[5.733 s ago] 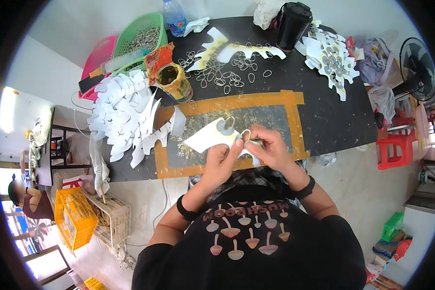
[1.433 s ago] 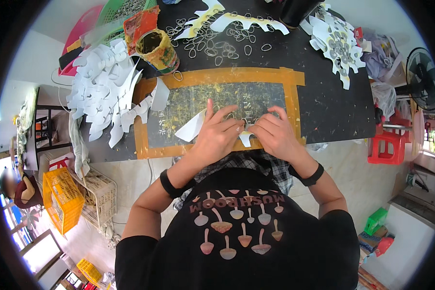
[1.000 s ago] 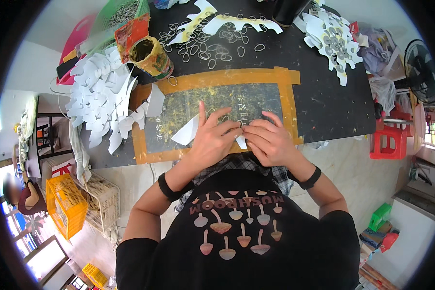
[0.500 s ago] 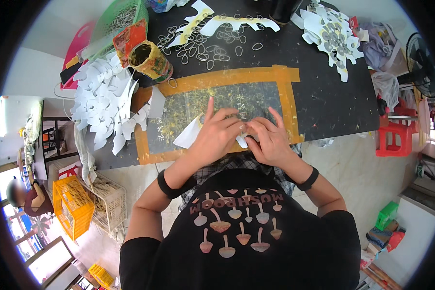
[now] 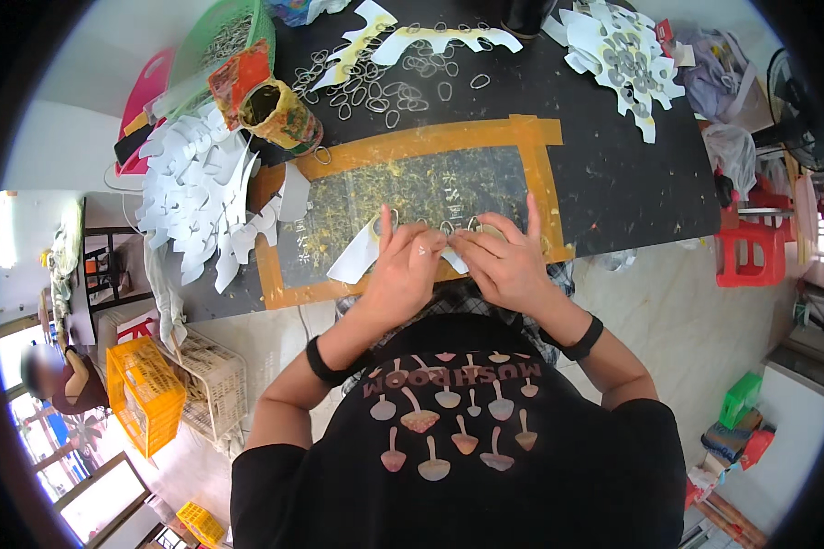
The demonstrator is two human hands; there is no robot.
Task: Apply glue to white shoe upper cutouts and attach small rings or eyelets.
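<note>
A white cut-out piece (image 5: 352,260) with a scalloped edge lies on the glue-stained work area (image 5: 330,206), partly under my hands. Several metal rings (image 5: 447,227) show along its upper edge. My left hand (image 5: 403,274) pinches at the piece's edge, index finger pointing up. Close beside it, my right hand (image 5: 502,265) is closed at the same edge with one finger raised; the fingertips of both hands nearly meet. Just what sits between the fingertips is hidden.
Loose metal rings (image 5: 366,91) lie beyond, beside finished-looking white strips (image 5: 449,38). At left are stacked white cut-outs (image 5: 188,188), a glue-smeared can (image 5: 284,119) and a green basket (image 5: 220,46). Ringed white pieces (image 5: 618,59) are heaped at far right. Another person (image 5: 64,380) sits far left.
My right hand has shifted slightly left, closer to the left hand, and its raised finger has straightened. More rings on the piece's upper edge now show. The whole view has shifted slightly.
</note>
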